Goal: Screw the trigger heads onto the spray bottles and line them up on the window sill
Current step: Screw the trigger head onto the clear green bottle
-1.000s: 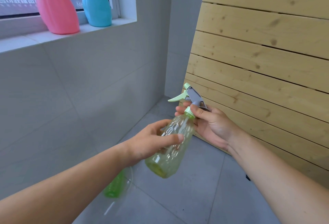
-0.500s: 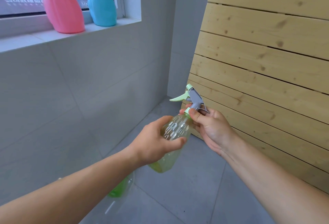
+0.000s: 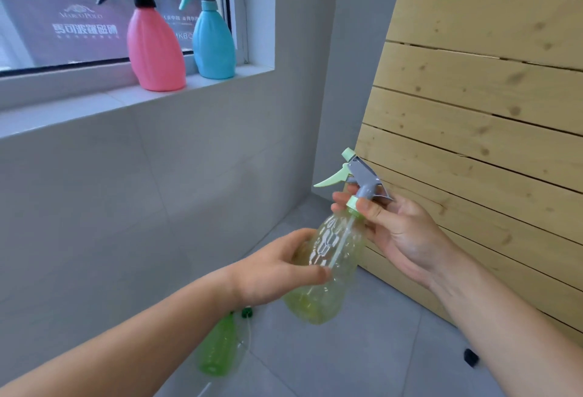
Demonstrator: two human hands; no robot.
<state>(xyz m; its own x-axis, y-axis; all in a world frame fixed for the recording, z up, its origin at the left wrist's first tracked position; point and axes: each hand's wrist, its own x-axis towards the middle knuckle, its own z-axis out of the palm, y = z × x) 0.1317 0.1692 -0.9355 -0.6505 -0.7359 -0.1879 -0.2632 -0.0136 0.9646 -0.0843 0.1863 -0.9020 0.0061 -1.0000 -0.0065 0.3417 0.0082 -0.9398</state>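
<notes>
A clear yellow-green spray bottle (image 3: 328,270) tilts in mid-air in front of me. My left hand (image 3: 277,270) grips its body from the left. My right hand (image 3: 397,229) pinches the pale green collar under the grey and mint trigger head (image 3: 356,176) sitting on the neck. On the window sill (image 3: 79,109) stand a pink bottle (image 3: 154,49) with a black trigger and, to its right, a blue bottle (image 3: 213,40) with a teal and grey trigger. A green bottle (image 3: 217,349) lies on the floor below my left forearm, partly hidden.
A slatted wooden panel (image 3: 473,112) leans on the right, close behind my right hand. Grey tiled wall lies below the sill, grey floor tiles underneath. A small black object (image 3: 470,357) sits on the floor by my right forearm. A thin clear tube (image 3: 205,390) lies near the green bottle.
The view has tilted up, showing the triggers of the sill bottles. My left hand has shifted its grip on the bottle; my right fingers stay on the collar.
</notes>
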